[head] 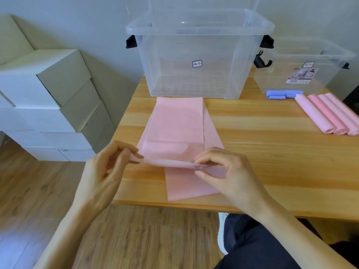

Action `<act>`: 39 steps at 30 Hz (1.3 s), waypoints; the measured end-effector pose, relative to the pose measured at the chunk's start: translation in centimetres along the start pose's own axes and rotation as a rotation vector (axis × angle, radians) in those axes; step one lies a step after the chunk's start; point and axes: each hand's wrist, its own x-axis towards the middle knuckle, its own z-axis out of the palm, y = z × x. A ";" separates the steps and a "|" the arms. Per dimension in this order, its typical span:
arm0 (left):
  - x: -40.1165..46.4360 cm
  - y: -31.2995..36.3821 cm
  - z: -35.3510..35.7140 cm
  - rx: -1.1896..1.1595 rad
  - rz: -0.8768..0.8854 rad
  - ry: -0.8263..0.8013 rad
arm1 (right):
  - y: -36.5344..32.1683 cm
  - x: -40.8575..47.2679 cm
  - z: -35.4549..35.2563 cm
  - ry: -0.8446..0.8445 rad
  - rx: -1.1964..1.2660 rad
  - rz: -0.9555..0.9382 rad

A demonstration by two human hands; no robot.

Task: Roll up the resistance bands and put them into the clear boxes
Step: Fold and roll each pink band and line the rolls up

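Observation:
A flat pink resistance band (177,123) lies folded over itself on the wooden table (262,136), reaching from the big box to the near edge. Its near fold is lifted off the table. My left hand (104,171) pinches the left end of that fold and my right hand (227,171) pinches the right end. A large clear box (198,55) stands empty behind the band. A smaller clear box (303,68) sits to its right. Several rolled pink bands (328,115) and rolled blue bands (281,94) lie at the right.
White cardboard boxes (44,101) are stacked on the floor left of the table. My leg in dark trousers (256,241) is under the table's near edge. The floor is wood planks.

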 end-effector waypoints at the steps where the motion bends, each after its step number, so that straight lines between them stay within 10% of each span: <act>1: -0.3 -0.5 0.0 0.052 -0.018 -0.033 | 0.4 -0.3 0.5 -0.023 -0.056 -0.014; 10: 0.6 -1.7 -0.3 0.190 -0.238 -0.011 | 1.7 -0.4 0.3 0.096 -0.394 0.250; 26: 3.0 -0.8 1.6 -0.011 -0.403 -0.145 | 0.7 2.9 1.6 0.100 0.244 0.514; 39: 1.5 1.3 3.2 -0.091 -0.409 -0.297 | 2.0 -0.5 -3.8 0.000 0.214 0.734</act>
